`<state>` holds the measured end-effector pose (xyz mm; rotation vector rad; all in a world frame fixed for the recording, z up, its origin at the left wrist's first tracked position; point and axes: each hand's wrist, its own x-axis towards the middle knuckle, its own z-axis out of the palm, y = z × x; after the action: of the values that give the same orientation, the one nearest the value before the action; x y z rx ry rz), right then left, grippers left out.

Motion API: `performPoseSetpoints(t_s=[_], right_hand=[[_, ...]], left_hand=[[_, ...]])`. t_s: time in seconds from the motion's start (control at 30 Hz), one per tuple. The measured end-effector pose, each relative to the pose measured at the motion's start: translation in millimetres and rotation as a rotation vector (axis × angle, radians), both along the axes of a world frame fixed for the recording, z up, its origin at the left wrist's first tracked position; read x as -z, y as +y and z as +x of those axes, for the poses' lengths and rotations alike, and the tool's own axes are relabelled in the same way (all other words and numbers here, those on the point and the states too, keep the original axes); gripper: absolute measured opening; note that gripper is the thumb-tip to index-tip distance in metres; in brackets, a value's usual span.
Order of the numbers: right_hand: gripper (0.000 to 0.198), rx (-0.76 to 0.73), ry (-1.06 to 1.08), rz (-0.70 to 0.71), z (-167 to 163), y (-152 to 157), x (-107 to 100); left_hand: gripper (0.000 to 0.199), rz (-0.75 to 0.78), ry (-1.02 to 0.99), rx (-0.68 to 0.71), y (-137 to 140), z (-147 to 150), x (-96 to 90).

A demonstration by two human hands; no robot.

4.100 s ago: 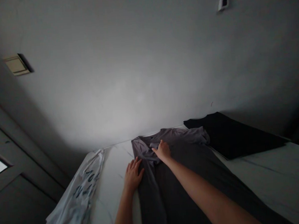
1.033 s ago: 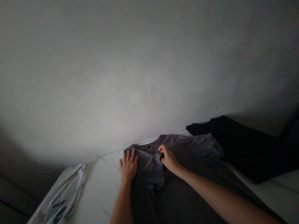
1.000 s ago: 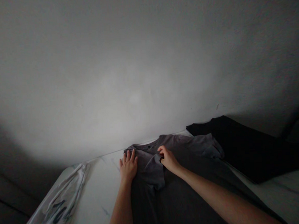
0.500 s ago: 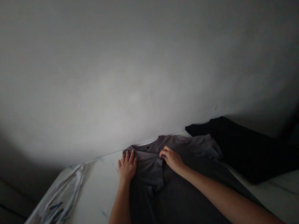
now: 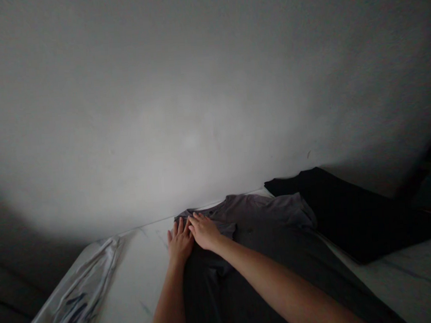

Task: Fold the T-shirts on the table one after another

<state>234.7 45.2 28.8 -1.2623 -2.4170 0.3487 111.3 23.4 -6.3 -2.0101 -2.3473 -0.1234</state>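
A dark grey T-shirt (image 5: 266,270) lies on the white marbled table, its collar toward the wall and its left side folded inward so that one sleeve rests across the body. My left hand (image 5: 180,240) lies flat with spread fingers on the folded shoulder at the left edge. Right beside it, my right hand (image 5: 204,230) rests on the shirt just below the collar, fingers stretched out, its tips close to the left hand's fingers. Neither hand grips the cloth.
On the right, a black folded garment (image 5: 353,216) lies against the shirt's far sleeve. A white garment with dark lettering (image 5: 77,296) is at the table's left edge. The table (image 5: 134,269) meets a plain grey wall (image 5: 197,109) at the back.
My right hand has let go of the sleeve's edge and moved left, opening flat next to my left hand. The left hand has stayed on the shoulder.
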Motion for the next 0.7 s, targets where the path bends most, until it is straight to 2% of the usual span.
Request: performPoseSetpoints(t_s=[0.1, 0.17, 0.4, 0.57, 0.7], right_hand=[[0.063, 0.032, 0.005, -0.124, -29, -2, 14], [0.067, 0.036, 0.004, -0.156, -30, -4, 22], [0.057, 0.115, -0.088, -0.11, 23, -17, 31], [0.058, 0.193, -0.122, -0.112, 50, -30, 30], [0.058, 0.194, -0.113, -0.075, 67, -35, 30]], left_hand=[[0.056, -0.038, 0.066, 0.047, -2, -5, 3.2], [0.056, -0.038, 0.072, 0.049, -3, -5, 3.5], [0.056, 0.003, -0.015, -0.02, 0, 5, -2.5], [0.056, 0.044, -0.035, -0.016, 2, 4, 1.0], [0.056, 0.071, -0.016, -0.019, 2, 3, 3.7]])
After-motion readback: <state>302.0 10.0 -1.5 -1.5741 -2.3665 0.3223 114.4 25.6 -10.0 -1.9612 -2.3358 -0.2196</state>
